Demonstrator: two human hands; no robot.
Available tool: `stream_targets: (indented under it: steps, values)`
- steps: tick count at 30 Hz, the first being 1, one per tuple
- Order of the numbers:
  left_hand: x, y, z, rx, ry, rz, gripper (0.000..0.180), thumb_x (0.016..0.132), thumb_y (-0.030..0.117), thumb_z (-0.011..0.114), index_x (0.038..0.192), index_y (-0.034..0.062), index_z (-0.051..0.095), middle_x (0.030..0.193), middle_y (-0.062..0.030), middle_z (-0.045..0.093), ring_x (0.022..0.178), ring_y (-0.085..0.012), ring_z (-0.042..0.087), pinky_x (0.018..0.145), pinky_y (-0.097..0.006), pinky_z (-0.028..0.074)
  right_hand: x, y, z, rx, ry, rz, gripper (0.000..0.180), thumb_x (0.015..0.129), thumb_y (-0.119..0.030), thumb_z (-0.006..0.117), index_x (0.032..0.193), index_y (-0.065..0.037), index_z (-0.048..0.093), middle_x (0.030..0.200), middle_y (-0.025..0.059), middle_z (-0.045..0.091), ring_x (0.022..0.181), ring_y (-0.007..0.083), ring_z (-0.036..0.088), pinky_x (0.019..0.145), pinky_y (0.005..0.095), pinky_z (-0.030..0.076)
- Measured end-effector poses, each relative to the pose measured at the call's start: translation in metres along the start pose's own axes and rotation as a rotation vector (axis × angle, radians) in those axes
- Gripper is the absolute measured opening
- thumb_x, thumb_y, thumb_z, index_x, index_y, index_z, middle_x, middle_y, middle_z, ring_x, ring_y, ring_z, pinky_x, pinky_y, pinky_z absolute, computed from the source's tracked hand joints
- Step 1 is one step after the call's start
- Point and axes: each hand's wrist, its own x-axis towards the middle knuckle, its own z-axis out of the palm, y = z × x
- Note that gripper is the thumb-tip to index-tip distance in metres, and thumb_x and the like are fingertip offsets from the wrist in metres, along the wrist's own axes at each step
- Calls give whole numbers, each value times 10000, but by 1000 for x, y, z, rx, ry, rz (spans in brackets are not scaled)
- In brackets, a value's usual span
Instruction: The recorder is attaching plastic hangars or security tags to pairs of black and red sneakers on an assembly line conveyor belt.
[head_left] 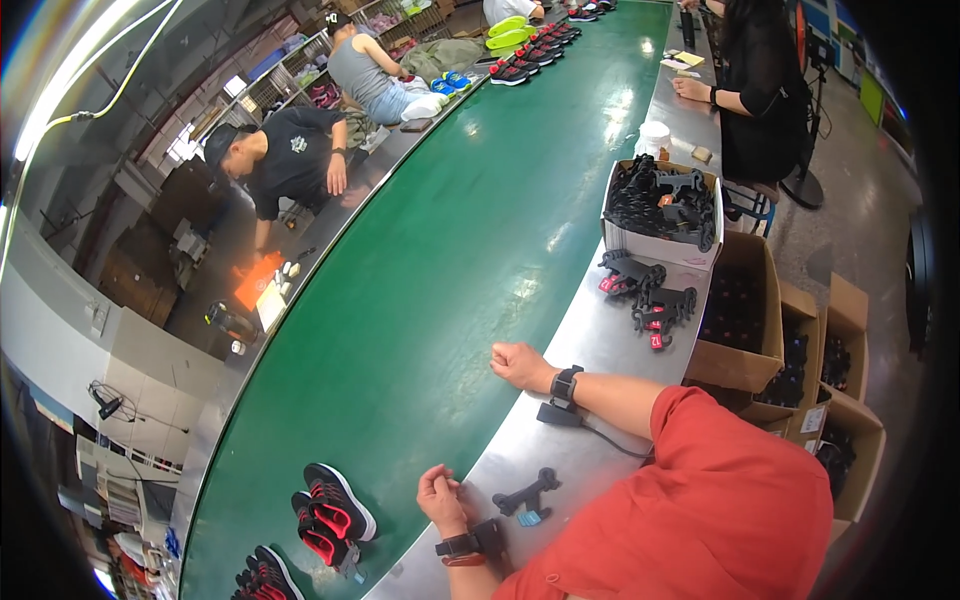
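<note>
My left hand rests at the near edge of the green conveyor belt, fingers loosely curled, with nothing visible in them. Beside that wrist, on the metal ledge, lies a black plastic shoe hanger with a blue tag. Farther up the edge, my right hand is closed in a fist over the belt, and no object shows in it. To the left of my left hand, a pair of black sports shoes with red lining and white soles sits on the belt. More such shoes stand at the lower edge.
Several black hangers with red tags lie on the ledge, below a white box full of them. Cardboard boxes stand behind. Across the belt a person works; another sits at upper right. Shoes line the far end.
</note>
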Motion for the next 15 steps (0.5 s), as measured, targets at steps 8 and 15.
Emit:
stream_targets:
  steps: [8,15]
  values:
    - [-1,1,2,-7,1,-8,178,884,-35,464,957,17,618,823,-83,622,592,-82,526,494,-173,397,1,3,2,108,91,-15,198,835,-191,578,787,-51,447,659,115,541,614,274,527,578,385,421]
    - [1,-2,-2,-5,-2,-4,185,903,-22,456,960,19,627,830,-65,633,599,-62,520,494,-183,385,0,0,0,4,-89,8,337,842,-278,608,667,-36,451,566,108,485,525,223,439,537,375,392]
